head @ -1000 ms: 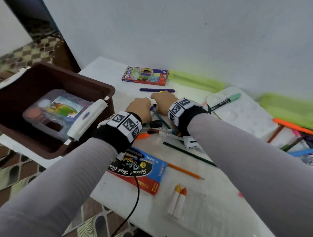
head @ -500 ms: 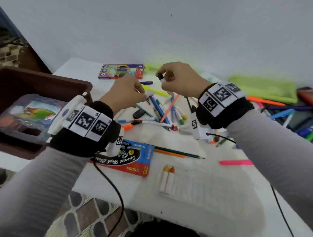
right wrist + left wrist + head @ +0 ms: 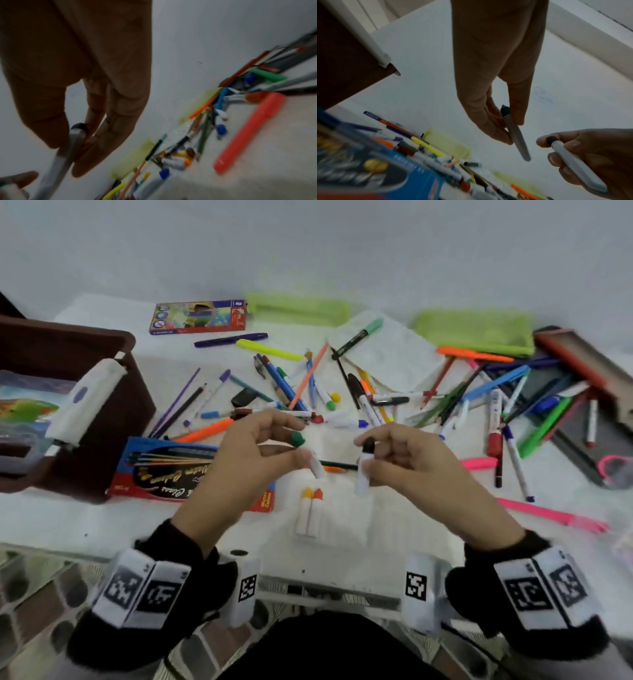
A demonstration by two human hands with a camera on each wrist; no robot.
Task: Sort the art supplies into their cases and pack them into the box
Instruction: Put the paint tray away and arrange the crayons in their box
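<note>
1. Green-capped white marker (image 3: 310, 455) at frame centre, above the tabletop (image 3: 394, 529), pinched by the fingers of the left hand (image 3: 246, 463).
2. Black-capped white marker (image 3: 363, 470) just right of it, gripped by curled fingers of the right hand (image 3: 421, 470).
3. Two white markers, yellow and orange caps (image 3: 308, 513), lying side by side below the hands.
4. Blue colour-pencil case (image 3: 164, 470) lower left; brown box (image 3: 85, 405) at left edge.
5. Loose pens (image 3: 308, 385) scattered across the upper middle; green pouch (image 3: 476, 332) upper right.

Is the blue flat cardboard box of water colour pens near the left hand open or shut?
Open. The blue flat cardboard box shows a row of thin pens inside its top part, beside the left hand.
</note>
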